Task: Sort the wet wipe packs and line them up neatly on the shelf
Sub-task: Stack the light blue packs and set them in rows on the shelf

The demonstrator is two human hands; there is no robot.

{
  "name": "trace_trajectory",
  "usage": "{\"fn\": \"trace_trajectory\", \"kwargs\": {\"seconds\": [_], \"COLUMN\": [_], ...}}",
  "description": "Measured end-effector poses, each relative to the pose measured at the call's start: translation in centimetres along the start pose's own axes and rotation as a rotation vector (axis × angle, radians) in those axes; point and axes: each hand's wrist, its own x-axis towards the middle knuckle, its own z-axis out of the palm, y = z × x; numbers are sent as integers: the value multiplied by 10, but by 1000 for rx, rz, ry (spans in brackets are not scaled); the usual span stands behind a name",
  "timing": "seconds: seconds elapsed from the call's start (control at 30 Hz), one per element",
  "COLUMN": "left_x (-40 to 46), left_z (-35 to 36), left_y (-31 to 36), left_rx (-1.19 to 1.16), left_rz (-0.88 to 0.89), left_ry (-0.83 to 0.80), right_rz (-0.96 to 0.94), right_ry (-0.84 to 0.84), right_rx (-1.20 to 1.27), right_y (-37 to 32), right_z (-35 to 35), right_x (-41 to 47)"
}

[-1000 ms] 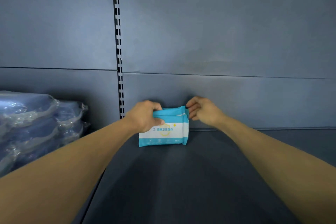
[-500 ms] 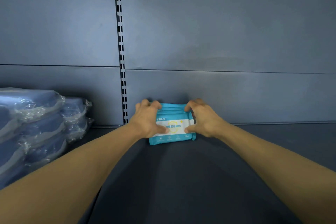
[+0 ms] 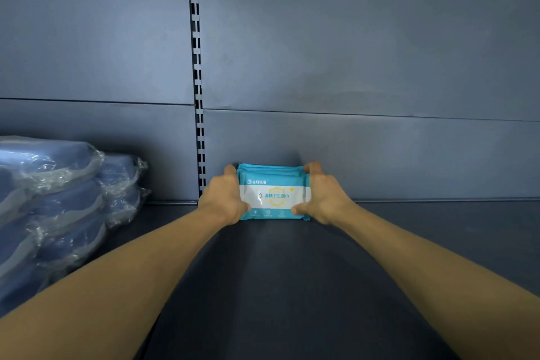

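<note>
A small bundle of teal and white wet wipe packs stands upright on the dark shelf, close against the back panel. Its printed face looks toward me. My left hand grips the bundle's left end, fingers over the top and thumb at the lower front. My right hand grips the right end the same way. How many packs stand behind the front one is hidden, though several top edges show.
At the left, several blue packs in clear plastic wrap are piled on the neighbouring shelf. A slotted upright rail runs down the grey back panel just left of the bundle. Bare shelf stretches to the right.
My right hand went from touching the top corner to gripping the right end. Both hands squeezed the packs together and set them square and upright against the back panel.
</note>
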Motion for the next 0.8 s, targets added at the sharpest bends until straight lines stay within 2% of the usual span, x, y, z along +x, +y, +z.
{"fn": "trace_trajectory", "kwargs": {"seconds": [0.17, 0.37, 0.57, 0.8], "left_x": [-2, -2, -4, -4], "left_z": [2, 3, -3, -2], "left_y": [-2, 4, 2, 3], "left_rx": [13, -48, -31, 11], "left_rz": [15, 8, 5, 48], "left_ry": [-40, -59, -38, -44], "right_rz": [35, 31, 89, 53], "right_ry": [-15, -13, 40, 44], "right_rx": [40, -64, -127, -177], "right_y": [3, -1, 6, -1], "right_z": [-1, -2, -2, 5], "right_x": [-1, 2, -3, -5]}}
